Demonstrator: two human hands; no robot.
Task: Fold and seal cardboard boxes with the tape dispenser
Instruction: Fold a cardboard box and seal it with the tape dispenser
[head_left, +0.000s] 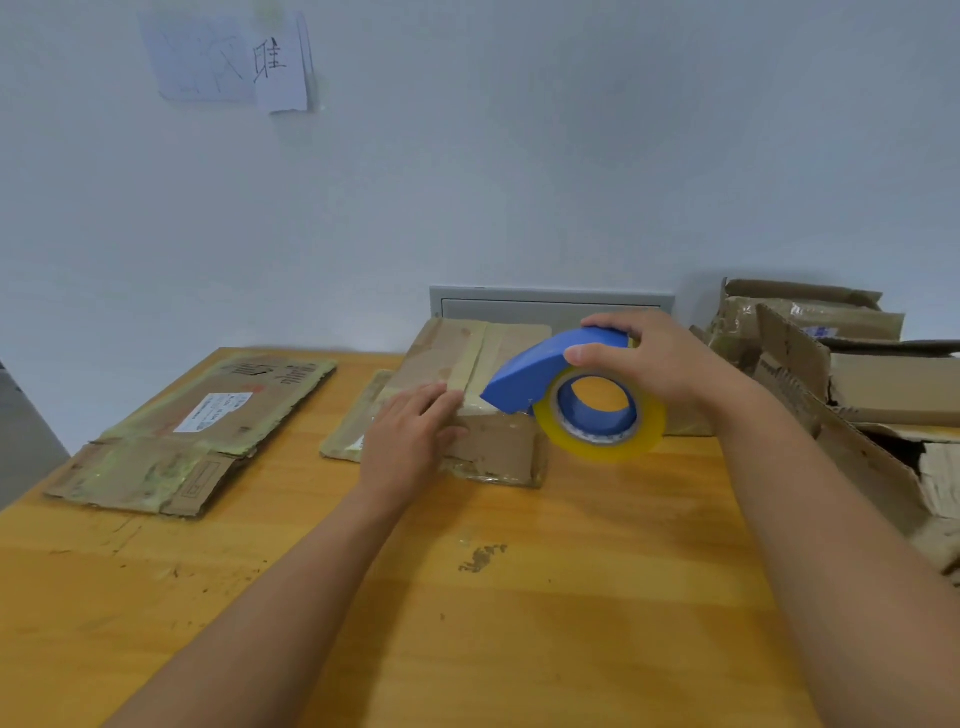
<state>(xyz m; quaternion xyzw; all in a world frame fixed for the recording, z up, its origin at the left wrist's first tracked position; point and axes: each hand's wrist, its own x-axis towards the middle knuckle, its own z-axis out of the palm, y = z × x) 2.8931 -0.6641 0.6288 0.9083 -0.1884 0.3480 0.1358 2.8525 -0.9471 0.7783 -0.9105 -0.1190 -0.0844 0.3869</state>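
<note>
Head view: white label (213, 412) on flattened cardboard (197, 431), print illegible.

A plain packing room or back-office workspace, it seemed, a scuffed wooden table (519, 623) pushed against a bare white wall (519, 156), worn flattened cartons (197, 431) lay on it, torn boxes (852, 374) piled at the right, a handwritten paper notice (228, 60) was stuck up high.

I can read one handwritten character, 眭, on the white paper (280, 67) taped to the wall. The flattened carton's (208, 421) white label (213, 412) and dark print are too blurred.
</note>
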